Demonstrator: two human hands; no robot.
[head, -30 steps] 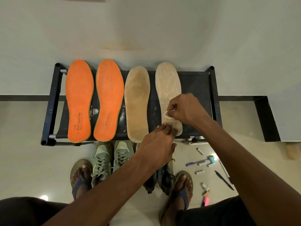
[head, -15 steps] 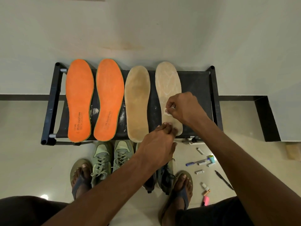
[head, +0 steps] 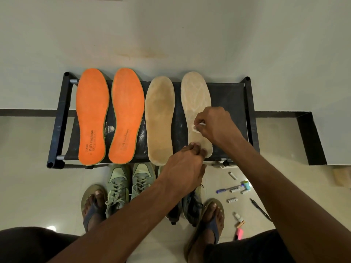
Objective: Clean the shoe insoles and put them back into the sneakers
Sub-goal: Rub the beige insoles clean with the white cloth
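Four insoles lie side by side on a black rack (head: 229,95): two orange insoles (head: 92,114) (head: 126,114) on the left, a tan insole (head: 160,118), and a paler tan insole (head: 195,95) on the right with whitish smears. My right hand (head: 214,124) pinches a small white wad (head: 196,128) against the middle of the pale insole. My left hand (head: 185,168) presses its fingertips on that insole's heel end. Green sneakers (head: 129,185) stand on the floor below the rack. Dark sneakers (head: 191,207) are partly hidden under my left arm.
My feet in sandals (head: 94,204) (head: 210,215) flank the sneakers. Pens, small white tubes and a pink item (head: 239,233) are scattered on the tiled floor at right. The wall rises behind the rack, with a dark skirting strip (head: 28,112).
My right hand has slid the white wad a little up the pale insole, away from the heel. My left hand stays on the heel end.
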